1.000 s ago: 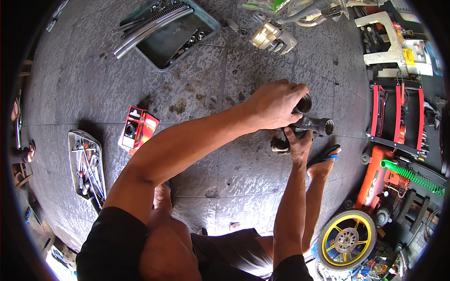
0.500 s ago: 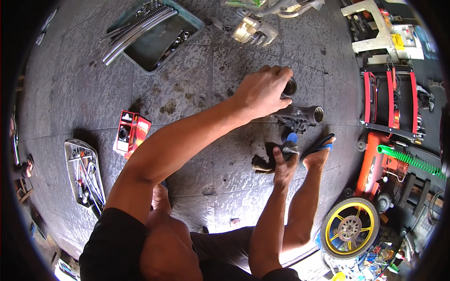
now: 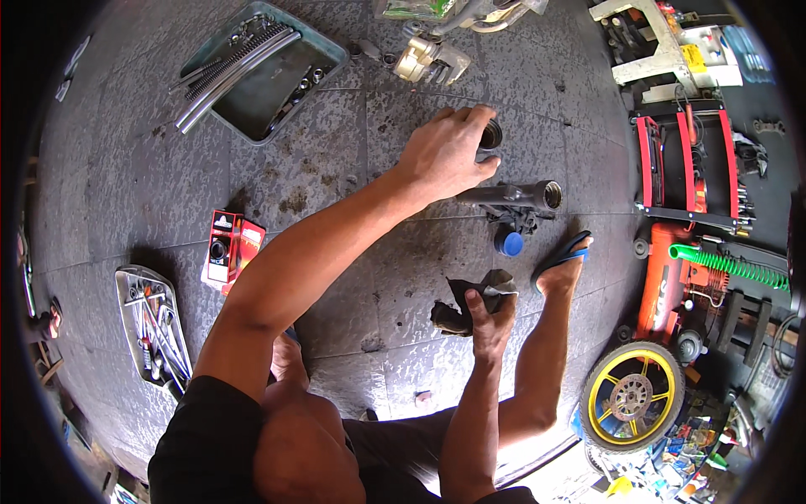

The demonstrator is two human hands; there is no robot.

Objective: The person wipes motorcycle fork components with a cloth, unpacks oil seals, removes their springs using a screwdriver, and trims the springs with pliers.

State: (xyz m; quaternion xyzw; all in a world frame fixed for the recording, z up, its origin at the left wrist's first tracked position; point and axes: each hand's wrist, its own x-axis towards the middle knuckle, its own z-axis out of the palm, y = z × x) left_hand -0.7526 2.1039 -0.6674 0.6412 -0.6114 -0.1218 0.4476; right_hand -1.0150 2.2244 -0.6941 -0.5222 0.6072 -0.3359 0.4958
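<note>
My left hand [image 3: 449,155] is wrapped over a dark fork tube [image 3: 492,134], whose round open end shows past the fingers; the rest of it is hidden under the hand. A second dark fork tube [image 3: 512,196] lies just nearer, its open end facing right, on some crumpled black cloth [image 3: 522,220]. Beside that cloth is a round blue cap [image 3: 509,243]; what lies under it is hidden. My right hand [image 3: 492,323], closer to me, grips a dirty dark rag [image 3: 457,315] with a pale grey part at the thumb.
A tray [image 3: 332,71] at the far left bears springs, metal tubes and sockets. A caliper-like metal part [image 3: 431,61] lies beyond my left hand. Red boxes [image 3: 225,248] and a tool tray [image 3: 126,336] lie at left. At right stand a red rack [image 3: 684,164] and a yellow wheel [image 3: 592,403].
My right hand has drawn back toward me with the rag, uncovering the blue cap. My left hand and its fork tube have shifted slightly away and to the left. The view has moved a little.
</note>
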